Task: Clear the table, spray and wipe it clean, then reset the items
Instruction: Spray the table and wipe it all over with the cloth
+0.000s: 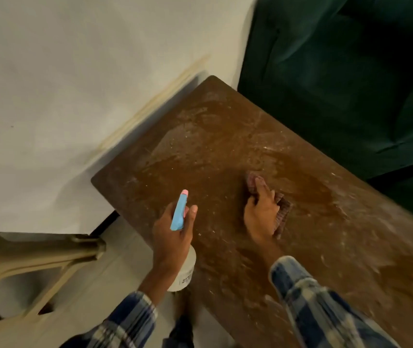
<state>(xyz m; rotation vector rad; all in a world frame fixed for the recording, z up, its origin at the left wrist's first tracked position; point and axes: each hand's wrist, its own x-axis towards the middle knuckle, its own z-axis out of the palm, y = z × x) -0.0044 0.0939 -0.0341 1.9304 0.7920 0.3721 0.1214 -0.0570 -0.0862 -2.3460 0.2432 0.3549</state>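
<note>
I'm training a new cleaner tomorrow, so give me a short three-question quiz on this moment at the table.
1. True or false: the left hand grips the spray bottle.
2. What does the right hand press on the table? A) a sponge B) a reddish cloth C) a newspaper
3. Fill in: beside the table, on its right, stands a dark ___ sofa.
Key: 1 true; 2 B; 3 green.
</note>
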